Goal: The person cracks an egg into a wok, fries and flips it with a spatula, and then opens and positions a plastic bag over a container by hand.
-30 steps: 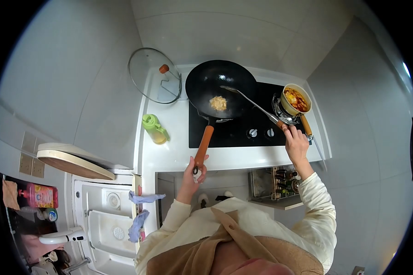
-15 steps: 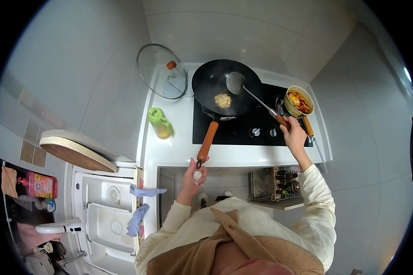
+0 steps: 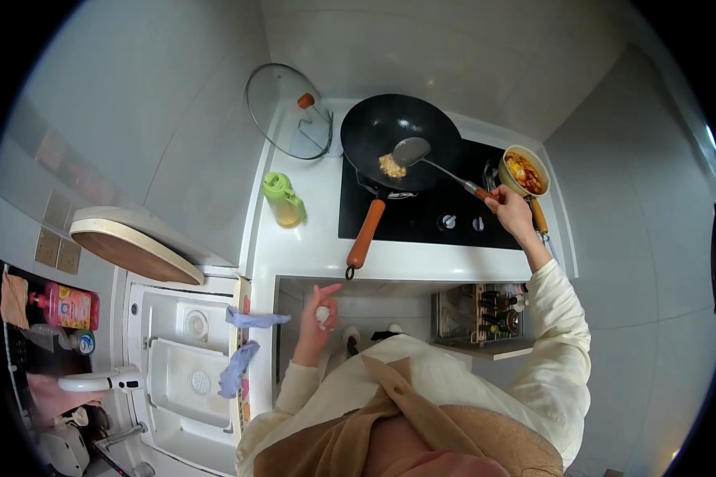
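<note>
1. Left hand (image 3: 317, 318) has come off the end of the wok handle (image 3: 366, 234) since the earlier frame; spatula (image 3: 411, 151) blade has dropped from farther up the wok (image 3: 410, 115) to the food (image 3: 391, 166).
2. Food clump sits low in the wok, about 10 o'clock from the right hand (image 3: 511, 211) and 1 o'clock from the left. Blade overlaps its right edge; can't tell how firmly they touch.
3. Spatula long axis runs 10 to 4 o'clock, blade at the 10 end. Right hand is nearer the food.
4. Right grip: fingers closed round the spatula's wooden handle, no gap seen.
5. Left grip: index finger stuck out, other fingers curled on a small white item (image 3: 322, 314), type unclear. Hand is apart from the wok handle, which points to 7 o'clock.
6. Around the wok: pot (image 3: 525, 171) at 3 o'clock, green-topped bottle (image 3: 284, 200) at 8, glass lid (image 3: 282, 111) between 9 and 10, upright.
</note>
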Action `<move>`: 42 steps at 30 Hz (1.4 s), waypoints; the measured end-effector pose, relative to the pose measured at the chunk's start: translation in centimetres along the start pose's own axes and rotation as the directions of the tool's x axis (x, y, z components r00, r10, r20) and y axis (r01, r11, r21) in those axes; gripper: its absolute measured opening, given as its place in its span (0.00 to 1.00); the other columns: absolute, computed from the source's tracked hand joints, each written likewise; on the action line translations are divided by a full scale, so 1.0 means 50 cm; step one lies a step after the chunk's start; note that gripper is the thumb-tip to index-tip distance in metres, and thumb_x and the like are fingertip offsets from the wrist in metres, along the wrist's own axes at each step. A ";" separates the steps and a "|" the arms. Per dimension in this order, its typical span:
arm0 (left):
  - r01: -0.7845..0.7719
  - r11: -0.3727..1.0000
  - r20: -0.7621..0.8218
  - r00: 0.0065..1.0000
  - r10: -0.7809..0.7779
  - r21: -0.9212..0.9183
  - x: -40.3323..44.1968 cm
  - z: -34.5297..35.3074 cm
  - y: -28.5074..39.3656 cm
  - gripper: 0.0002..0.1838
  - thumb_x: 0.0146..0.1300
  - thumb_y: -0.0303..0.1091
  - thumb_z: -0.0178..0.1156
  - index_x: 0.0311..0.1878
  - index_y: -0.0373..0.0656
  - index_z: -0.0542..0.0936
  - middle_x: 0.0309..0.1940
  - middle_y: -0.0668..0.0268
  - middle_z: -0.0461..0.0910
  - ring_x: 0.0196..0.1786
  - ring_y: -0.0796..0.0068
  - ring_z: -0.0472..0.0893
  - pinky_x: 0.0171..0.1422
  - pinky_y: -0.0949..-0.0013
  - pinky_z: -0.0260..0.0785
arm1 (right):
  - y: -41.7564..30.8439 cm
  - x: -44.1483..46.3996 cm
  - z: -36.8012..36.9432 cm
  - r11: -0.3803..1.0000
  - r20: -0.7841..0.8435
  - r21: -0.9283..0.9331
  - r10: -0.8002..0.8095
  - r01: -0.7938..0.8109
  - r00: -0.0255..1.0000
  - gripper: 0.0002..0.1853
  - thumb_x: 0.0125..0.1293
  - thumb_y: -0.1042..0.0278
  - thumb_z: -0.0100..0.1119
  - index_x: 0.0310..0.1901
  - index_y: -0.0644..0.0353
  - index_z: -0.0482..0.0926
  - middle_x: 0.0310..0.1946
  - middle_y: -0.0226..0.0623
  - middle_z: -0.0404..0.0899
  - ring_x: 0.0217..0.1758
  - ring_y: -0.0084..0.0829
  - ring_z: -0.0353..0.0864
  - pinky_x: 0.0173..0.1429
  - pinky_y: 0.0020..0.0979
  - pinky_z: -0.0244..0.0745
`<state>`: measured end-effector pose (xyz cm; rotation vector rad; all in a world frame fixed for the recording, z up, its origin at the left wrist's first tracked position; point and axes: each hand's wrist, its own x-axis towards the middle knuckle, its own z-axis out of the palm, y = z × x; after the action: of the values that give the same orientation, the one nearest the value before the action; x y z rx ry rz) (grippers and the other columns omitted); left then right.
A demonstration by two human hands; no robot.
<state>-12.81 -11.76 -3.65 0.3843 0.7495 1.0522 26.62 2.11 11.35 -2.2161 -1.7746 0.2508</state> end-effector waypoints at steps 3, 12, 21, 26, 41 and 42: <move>-0.015 1.000 -0.009 1.000 0.015 -0.016 -0.005 -0.018 -0.001 0.28 0.70 0.53 0.39 0.55 0.36 0.70 0.17 0.74 0.65 0.13 0.87 0.57 0.17 0.79 0.47 | -0.018 -0.001 -0.013 0.982 -0.084 -0.173 -0.086 0.071 0.993 0.13 0.58 0.56 0.60 0.39 0.54 0.77 0.29 0.39 0.81 0.36 0.40 0.81 0.39 0.38 0.73; -0.072 0.997 -0.063 0.995 0.071 -0.024 -0.012 -0.038 0.000 0.27 0.69 0.52 0.41 0.53 0.36 0.71 0.17 0.75 0.66 0.13 0.86 0.58 0.17 0.79 0.48 | -0.046 0.013 -0.043 0.831 -0.242 -0.392 -0.508 0.396 0.827 0.10 0.54 0.67 0.60 0.39 0.53 0.76 0.31 0.33 0.78 0.31 0.38 0.80 0.33 0.36 0.73; -0.115 0.993 -0.097 0.989 0.116 0.012 -0.017 -0.043 0.000 0.25 0.69 0.51 0.41 0.51 0.37 0.72 0.16 0.75 0.66 0.13 0.86 0.58 0.17 0.79 0.48 | -0.083 0.015 -0.059 0.480 -0.154 -0.742 -0.802 0.469 0.577 0.12 0.52 0.74 0.55 0.40 0.52 0.76 0.34 0.31 0.71 0.32 0.31 0.73 0.35 0.31 0.71; -0.121 0.992 -0.122 0.985 0.123 0.022 -0.018 -0.040 0.000 0.25 0.70 0.50 0.41 0.51 0.37 0.73 0.16 0.75 0.66 0.13 0.86 0.59 0.17 0.79 0.48 | -0.091 0.015 -0.064 0.412 -0.118 -0.777 -0.838 0.476 0.533 0.11 0.54 0.72 0.55 0.40 0.52 0.75 0.34 0.30 0.71 0.33 0.29 0.72 0.36 0.29 0.68; -0.050 0.974 -0.061 0.996 0.066 0.222 0.061 0.055 0.025 0.24 0.69 0.51 0.42 0.51 0.38 0.73 0.25 0.71 0.73 0.15 0.86 0.60 0.19 0.79 0.50 | -0.064 0.052 0.048 0.520 -0.247 -0.747 -0.796 0.414 0.553 0.12 0.55 0.72 0.53 0.43 0.52 0.74 0.35 0.29 0.71 0.31 0.28 0.70 0.33 0.29 0.66; -0.063 0.963 -0.010 0.998 0.068 0.263 0.078 0.071 0.031 0.25 0.69 0.51 0.42 0.51 0.39 0.73 0.27 0.71 0.74 0.16 0.86 0.60 0.19 0.79 0.50 | -0.063 0.051 0.052 0.528 -0.252 -0.742 -0.790 0.412 0.559 0.12 0.55 0.72 0.53 0.43 0.52 0.74 0.35 0.29 0.71 0.31 0.28 0.70 0.33 0.29 0.66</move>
<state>-10.13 -7.38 -1.68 0.6304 0.9021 1.0219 23.49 5.55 10.03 -1.4308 -2.3026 -1.2081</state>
